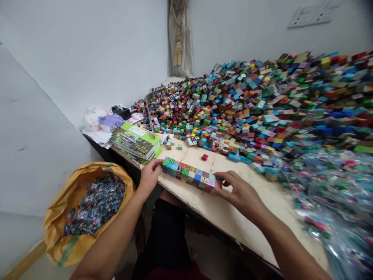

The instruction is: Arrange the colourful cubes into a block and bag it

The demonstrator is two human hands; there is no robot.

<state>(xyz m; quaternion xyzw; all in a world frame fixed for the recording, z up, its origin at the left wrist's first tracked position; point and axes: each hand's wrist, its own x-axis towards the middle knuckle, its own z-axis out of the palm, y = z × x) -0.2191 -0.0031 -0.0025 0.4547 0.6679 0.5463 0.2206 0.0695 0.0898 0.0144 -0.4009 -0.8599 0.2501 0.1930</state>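
A long block of small multicoloured cubes, set side by side in rows, lies along the front of the pale tabletop. At its left end, my left hand presses with thumb and fingers closed on it. My right hand grips the opposite end between thumb and fingers. Just behind the block rests a single red cube. Two more loose cubes, one brown and one pale teal, sit farther back, near the edge of the pile.
A huge heap of coloured cubes covers the back and right of the table. Clear plastic bags with small pieces lie at right. A stack of green booklets stands at left. On the floor, a yellow sack holds small packets.
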